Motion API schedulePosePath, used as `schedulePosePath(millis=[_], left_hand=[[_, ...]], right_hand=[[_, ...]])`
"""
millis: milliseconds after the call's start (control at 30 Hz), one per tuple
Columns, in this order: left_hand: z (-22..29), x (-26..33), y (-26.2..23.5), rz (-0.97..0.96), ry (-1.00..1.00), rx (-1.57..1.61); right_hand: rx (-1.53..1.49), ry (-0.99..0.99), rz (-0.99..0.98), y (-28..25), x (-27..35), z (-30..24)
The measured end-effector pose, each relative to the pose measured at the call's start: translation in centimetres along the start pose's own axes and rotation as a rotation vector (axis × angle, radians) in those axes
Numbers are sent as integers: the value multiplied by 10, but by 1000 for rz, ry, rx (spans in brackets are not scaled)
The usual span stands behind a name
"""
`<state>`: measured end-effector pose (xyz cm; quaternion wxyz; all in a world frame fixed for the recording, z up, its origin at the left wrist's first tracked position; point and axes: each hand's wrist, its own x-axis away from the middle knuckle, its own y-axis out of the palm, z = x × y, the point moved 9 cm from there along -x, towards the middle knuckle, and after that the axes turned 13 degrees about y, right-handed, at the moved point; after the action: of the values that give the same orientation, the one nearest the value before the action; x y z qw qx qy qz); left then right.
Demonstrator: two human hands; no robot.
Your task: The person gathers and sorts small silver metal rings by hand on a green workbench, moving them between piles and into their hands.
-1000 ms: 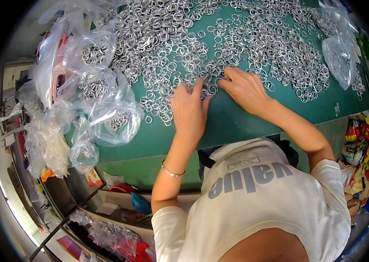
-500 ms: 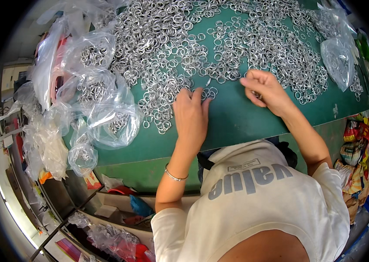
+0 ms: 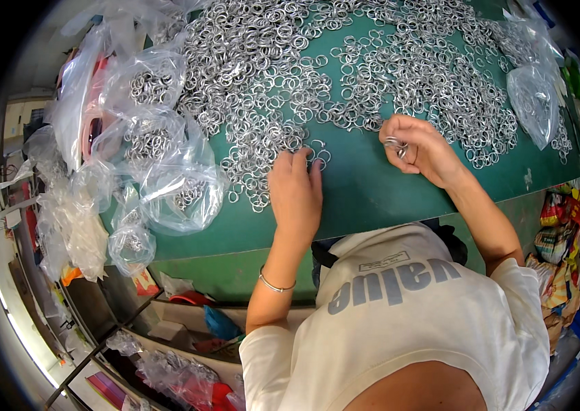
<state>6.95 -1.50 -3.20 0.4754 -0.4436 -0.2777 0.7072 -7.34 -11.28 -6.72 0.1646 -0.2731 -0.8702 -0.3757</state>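
Observation:
Heaps of silvery metal rings cover the far part of the green table. At the near edge of the left heap, my left hand rests with its fingers forward and the thumb apart from them. A few loose rings lie just beyond its thumb and fingertips; whether it touches one is hard to see. Over the bare green surface to the right, my right hand is curled, fingers closed around several metal rings that show between fingers and thumb.
Clear plastic bags with rings inside crowd the table's left side. Another clear bag lies at the right end. Below the table at left are open boxes with plastic bags. Colourful packages are stacked off the right edge.
My left hand has drawn slightly back and left from the loose rings. My right hand has turned a little, so the rings in its grip now show more clearly.

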Motion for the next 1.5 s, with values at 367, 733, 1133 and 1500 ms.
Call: schedulePosePath(millis=[367,733,1133,1500], left_hand=[[-2,11,5,-74,-15,-63],[13,-19,11,4,123,16],[43,-27,37,-130,-85,694],[42,-1,28,-105,-30,482]], right_hand=[[1659,-684,705,43,-31,-19],[-75,26,186,-37,3,-10],[-152,154,-75,6,9,12],[961,-210,423,3,27,-3]])
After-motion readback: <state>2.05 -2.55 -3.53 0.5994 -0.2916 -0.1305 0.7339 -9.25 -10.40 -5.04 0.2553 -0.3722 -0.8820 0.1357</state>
